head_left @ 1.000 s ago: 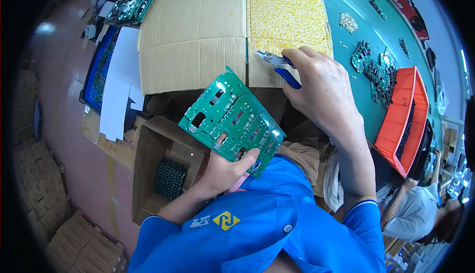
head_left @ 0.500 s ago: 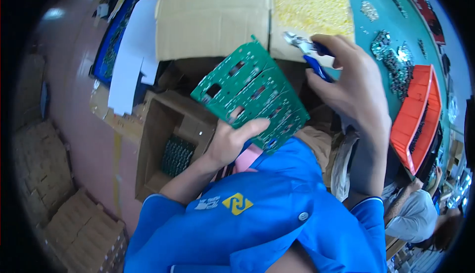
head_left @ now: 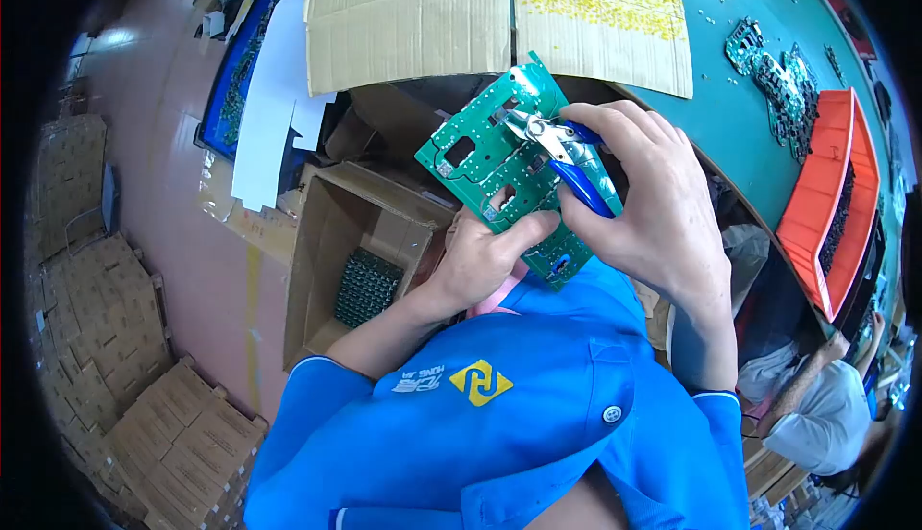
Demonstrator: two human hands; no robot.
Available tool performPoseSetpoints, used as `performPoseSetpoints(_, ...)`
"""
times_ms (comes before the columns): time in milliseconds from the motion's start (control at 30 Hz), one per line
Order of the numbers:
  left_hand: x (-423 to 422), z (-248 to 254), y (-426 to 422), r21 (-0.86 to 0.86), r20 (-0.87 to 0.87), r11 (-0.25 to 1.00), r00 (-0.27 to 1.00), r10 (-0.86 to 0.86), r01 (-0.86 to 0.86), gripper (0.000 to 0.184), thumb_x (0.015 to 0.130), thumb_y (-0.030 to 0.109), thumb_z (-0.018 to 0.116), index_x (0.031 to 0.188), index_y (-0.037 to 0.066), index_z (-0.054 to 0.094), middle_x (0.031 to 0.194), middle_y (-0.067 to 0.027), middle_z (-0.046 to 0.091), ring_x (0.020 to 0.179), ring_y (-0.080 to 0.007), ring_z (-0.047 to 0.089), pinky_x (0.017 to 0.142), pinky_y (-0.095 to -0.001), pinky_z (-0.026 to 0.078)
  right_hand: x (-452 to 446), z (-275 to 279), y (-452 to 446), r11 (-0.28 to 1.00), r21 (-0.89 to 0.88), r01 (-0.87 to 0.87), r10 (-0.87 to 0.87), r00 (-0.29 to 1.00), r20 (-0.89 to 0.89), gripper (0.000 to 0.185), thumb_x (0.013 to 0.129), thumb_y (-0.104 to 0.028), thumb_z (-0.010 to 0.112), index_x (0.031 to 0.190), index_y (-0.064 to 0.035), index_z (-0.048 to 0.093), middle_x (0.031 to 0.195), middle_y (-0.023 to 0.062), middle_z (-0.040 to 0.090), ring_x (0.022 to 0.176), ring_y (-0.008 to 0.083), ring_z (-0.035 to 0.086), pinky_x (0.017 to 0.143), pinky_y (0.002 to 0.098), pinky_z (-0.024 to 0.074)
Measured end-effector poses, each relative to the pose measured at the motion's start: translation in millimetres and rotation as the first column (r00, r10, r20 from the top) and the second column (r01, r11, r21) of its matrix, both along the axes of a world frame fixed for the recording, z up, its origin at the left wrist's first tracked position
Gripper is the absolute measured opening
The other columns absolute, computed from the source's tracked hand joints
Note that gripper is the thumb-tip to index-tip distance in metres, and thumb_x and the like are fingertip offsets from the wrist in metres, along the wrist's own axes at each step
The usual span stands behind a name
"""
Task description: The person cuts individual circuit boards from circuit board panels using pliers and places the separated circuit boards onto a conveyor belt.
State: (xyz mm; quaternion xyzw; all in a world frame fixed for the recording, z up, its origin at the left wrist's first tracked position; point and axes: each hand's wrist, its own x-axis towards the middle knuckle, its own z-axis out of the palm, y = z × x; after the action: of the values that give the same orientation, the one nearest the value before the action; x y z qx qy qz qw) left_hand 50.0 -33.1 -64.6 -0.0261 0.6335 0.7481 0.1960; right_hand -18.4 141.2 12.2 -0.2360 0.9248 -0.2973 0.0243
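Note:
A green circuit board (head_left: 490, 160) with several cut-out slots is tilted up in front of my chest. My left hand (head_left: 490, 256) grips its lower edge, thumb on the near face and fingers behind it. In my right hand (head_left: 648, 184) is a pair of cutting pliers (head_left: 567, 160) with blue handles, thumb on one handle and fingers on the other. The silver jaws lie over the upper part of the board, near a slot; whether they touch it I cannot tell.
An open cardboard box (head_left: 317, 271) holding stacked green boards (head_left: 370, 287) stands below left. Flat cardboard (head_left: 413, 21) covers the bench ahead, with yellow bits on its right part. On the green table (head_left: 691, 136) are a red bin (head_left: 802, 232) and board pieces (head_left: 783, 88). A co-worker (head_left: 816, 405) sits at right.
My right hand has brought the pliers left and down from beside the board onto its face. The board, in my left hand, has shifted slightly right and is turned more edge-on.

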Motion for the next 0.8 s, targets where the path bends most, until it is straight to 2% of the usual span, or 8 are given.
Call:
performPoseSetpoints(367, 1.2, -4.5, 9.2, 0.014, 0.007, 1.000, 1.000, 0.016, -0.016, 0.041, 0.099, 0.006, 0.057, 0.139, 0.006, 0.050, 0.126, -0.0096, 0.064, 0.109, -0.0189, 0.064, 0.093, -0.0320, 0.052, -0.3, -4.5, 12.6, 0.999, 0.054, -0.008, 0.010, 0.999, -0.040, 0.048, 0.070, -0.012, 0.072, 0.117, -0.0026, 0.065, 0.106, 0.0117, 0.065, 0.098, 0.0283, 0.062, 0.091, 0.0379, 0.0478)
performPoseSetpoints(500, 1.7, -11.3, 7.5, -0.041, -0.041, 0.999, 0.999, 0.003, -0.004, 0.042, 0.099, 0.005, 0.058, 0.140, 0.006, 0.050, 0.126, -0.0096, 0.064, 0.110, -0.0187, 0.064, 0.094, -0.0323, 0.052, -3.4, -2.3, 14.4, 0.999, 0.026, -0.032, 0.031, 0.999, 0.040, 0.048, 0.070, -0.010, 0.072, 0.116, -0.0016, 0.065, 0.103, 0.0114, 0.065, 0.093, 0.0278, 0.062, 0.086, 0.0369, 0.0501)
performPoseSetpoints(667, 0.4, -11.6, 7.0, -0.015, -0.018, 1.000, 1.000, 0.020, -0.020, 0.040, 0.098, 0.006, 0.059, 0.138, 0.006, 0.052, 0.126, -0.0096, 0.065, 0.111, -0.0182, 0.064, 0.094, -0.0320, 0.051, -6.0, 0.3, 13.3, 0.999, -0.033, -0.006, 0.010, 0.991, 0.131, 0.048, 0.068, -0.007, 0.073, 0.116, -0.0013, 0.066, 0.101, 0.0115, 0.065, 0.090, 0.0275, 0.062, 0.085, 0.0364, 0.0515)
performPoseSetpoints(800, -2.7, -8.7, 7.2, 0.018, 0.017, 0.999, 0.999, 0.047, -0.047, 0.038, 0.098, 0.005, 0.058, 0.136, 0.006, 0.054, 0.125, -0.0091, 0.066, 0.109, -0.0177, 0.064, 0.093, -0.0316, 0.051, -5.3, -1.1, 9.0, 0.999, -0.046, 0.019, -0.014, 0.996, 0.093, 0.049, 0.067, -0.005, 0.073, 0.116, -0.0015, 0.066, 0.101, 0.0115, 0.065, 0.090, 0.0275, 0.062, 0.085, 0.0362, 0.0516)
